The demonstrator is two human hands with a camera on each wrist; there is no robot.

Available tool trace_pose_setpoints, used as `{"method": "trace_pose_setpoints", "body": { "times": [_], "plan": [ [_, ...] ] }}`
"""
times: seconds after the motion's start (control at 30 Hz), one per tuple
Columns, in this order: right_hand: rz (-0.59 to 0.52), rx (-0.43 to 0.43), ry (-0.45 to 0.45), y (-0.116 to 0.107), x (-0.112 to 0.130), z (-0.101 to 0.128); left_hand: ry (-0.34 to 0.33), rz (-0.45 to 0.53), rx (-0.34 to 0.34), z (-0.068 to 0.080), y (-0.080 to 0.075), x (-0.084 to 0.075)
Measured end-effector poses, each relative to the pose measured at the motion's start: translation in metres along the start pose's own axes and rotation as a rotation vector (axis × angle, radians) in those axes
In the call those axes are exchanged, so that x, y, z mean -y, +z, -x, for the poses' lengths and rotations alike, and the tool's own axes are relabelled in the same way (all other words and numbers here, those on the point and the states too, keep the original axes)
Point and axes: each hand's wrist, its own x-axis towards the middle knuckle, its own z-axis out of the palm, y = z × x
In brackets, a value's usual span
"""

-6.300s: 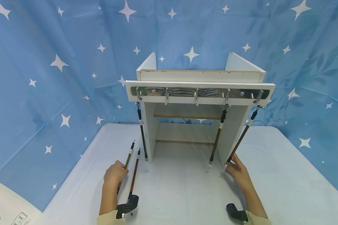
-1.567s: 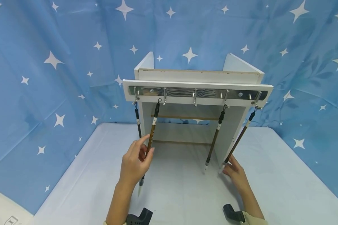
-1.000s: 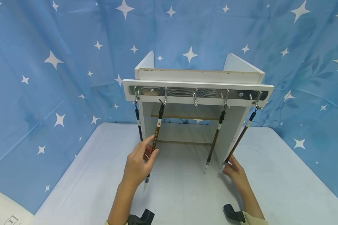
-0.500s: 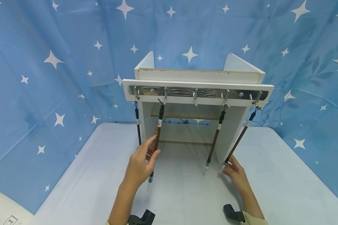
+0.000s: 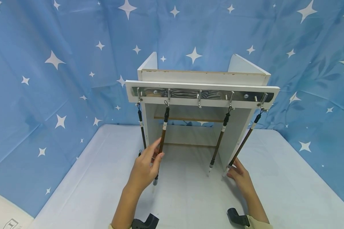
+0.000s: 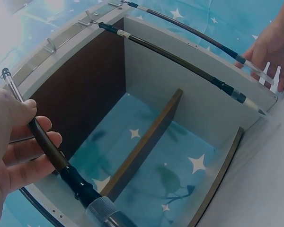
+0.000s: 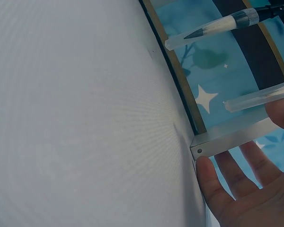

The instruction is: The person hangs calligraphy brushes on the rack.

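Observation:
My left hand [image 5: 144, 165] pinches a calligraphy brush [image 5: 163, 133] between thumb and fingers, brush end down. Its cord loop overlaps the tip of the second hook [image 5: 168, 97] from the left; whether it is over the hook I cannot tell. My right hand [image 5: 240, 176] holds the lower front edge of the white shelf's right side panel [image 7: 236, 137], thumb inside and fingers outside. Three brushes hang by their loops: the left brush [image 5: 141, 127], the right-middle brush [image 5: 220, 140] and the far-right brush [image 5: 246, 136], whose capped tip is beside my right thumb.
The white shelf unit [image 5: 203, 76] stands on a white-covered table [image 5: 189, 203], a metal hook rail along its front. The middle hook [image 5: 199, 98] bears no brush. Behind my left hand shows the loop end of another brush [image 5: 139, 153]. A blue star-patterned curtain [image 5: 83, 63] hangs behind.
My left hand picked up a brush from the table, raised it toward the rail, then shifted it slightly right so its loop meets the second hook. My right hand stays at the side panel.

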Motion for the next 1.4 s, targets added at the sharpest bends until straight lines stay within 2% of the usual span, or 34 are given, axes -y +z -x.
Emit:
{"method": "trace_pose_setpoints", "body": {
  "times": [0.3, 0.87, 1.4],
  "plan": [
    [0.003, -0.001, -0.005, -0.0003, -0.0004, -0.0004, 0.016, 0.000, 0.018, 0.0011, 0.0018, 0.0013],
    [0.002, -0.008, -0.008, 0.0001, -0.0001, 0.0000, -0.021, -0.021, 0.049, 0.0017, 0.0020, 0.0000],
    [0.015, -0.001, 0.024, -0.0006, 0.0006, -0.0006, -0.018, 0.026, 0.046, 0.0028, 0.0031, 0.0011]
  ]
}}
